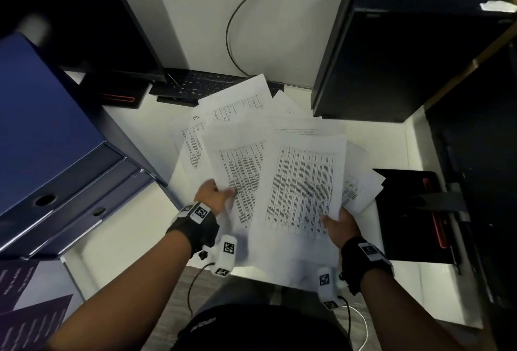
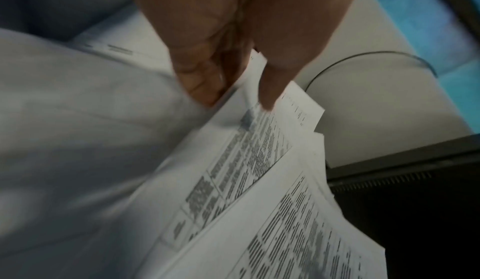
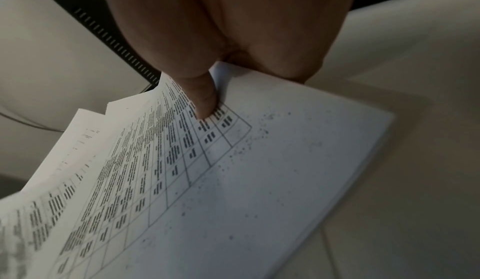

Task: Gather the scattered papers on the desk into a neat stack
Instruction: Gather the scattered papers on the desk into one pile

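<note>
several thin, floppy papers (image 1: 302, 182) fan out, slippery; my left hand (image 1: 214, 194) and right hand (image 1: 342, 224) each pinch a near edge, where i'd square them.

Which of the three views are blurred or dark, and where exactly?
Head view: sharp in the middle, the printed sheets readable as tables, edges bent by the wide lens. Left wrist view: strong motion blur on the near paper; the left hand is soft. Right wrist view: dim, the table grid sharp near the thumb, blurred at lower left.
</note>
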The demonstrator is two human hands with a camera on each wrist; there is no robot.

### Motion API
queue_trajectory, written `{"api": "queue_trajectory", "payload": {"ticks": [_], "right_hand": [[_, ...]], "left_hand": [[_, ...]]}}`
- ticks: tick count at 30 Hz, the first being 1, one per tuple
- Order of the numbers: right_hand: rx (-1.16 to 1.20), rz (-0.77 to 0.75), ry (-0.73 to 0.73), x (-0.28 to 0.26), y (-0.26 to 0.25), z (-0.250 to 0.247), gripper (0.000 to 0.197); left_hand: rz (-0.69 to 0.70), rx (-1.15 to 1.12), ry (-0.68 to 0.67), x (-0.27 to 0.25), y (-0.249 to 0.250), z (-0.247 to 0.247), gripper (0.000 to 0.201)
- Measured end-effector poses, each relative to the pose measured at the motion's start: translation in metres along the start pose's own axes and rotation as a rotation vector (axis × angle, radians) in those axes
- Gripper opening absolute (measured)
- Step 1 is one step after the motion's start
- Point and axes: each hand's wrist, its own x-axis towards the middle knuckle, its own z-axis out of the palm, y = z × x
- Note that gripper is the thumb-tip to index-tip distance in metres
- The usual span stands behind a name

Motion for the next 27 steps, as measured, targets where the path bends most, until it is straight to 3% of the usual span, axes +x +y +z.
{"api": "queue_trajectory", "payload": {"ticks": [2, 5, 8, 11, 14, 18, 24, 27], "right_hand": [[-0.003, 0.0, -0.013, -0.002, 0.0, -0.001, 0.034], [0.013, 0.001, -0.015, -0.004, -0.001, -0.002, 0.033], [0.023, -0.005, -0.011, -0.007, -0.003, -0.003, 0.033], [0.032, 0.004, -0.014, -0.004, 0.0, -0.002, 0.033], [0.037, 0.017, -0.008, -0.001, 0.002, -0.001, 0.032], [0.057, 0.031, -0.021, 0.003, 0.006, 0.001, 0.034], [0.097, 0.048, -0.023, 0.003, 0.012, -0.001, 0.039], [0.125, 0.06, -0.022, 0.002, 0.013, 0.0, 0.038]], "left_hand": [[-0.006, 0.144, -0.077, -0.001, -0.01, 0.005, 0.034], [0.037, 0.204, 0.133, -0.012, 0.0, 0.006, 0.025], [0.114, 0.152, 0.302, -0.018, 0.022, -0.009, 0.028], [0.242, 0.128, 0.393, -0.007, 0.037, -0.028, 0.013], [0.249, 0.213, 0.295, 0.001, 0.046, -0.034, 0.019], [0.045, 0.081, 0.013, 0.017, 0.019, -0.011, 0.041], [-0.152, -0.027, 0.038, 0.027, -0.002, 0.011, 0.065], [-0.113, 0.089, 0.097, 0.018, 0.008, 0.016, 0.044]]}}
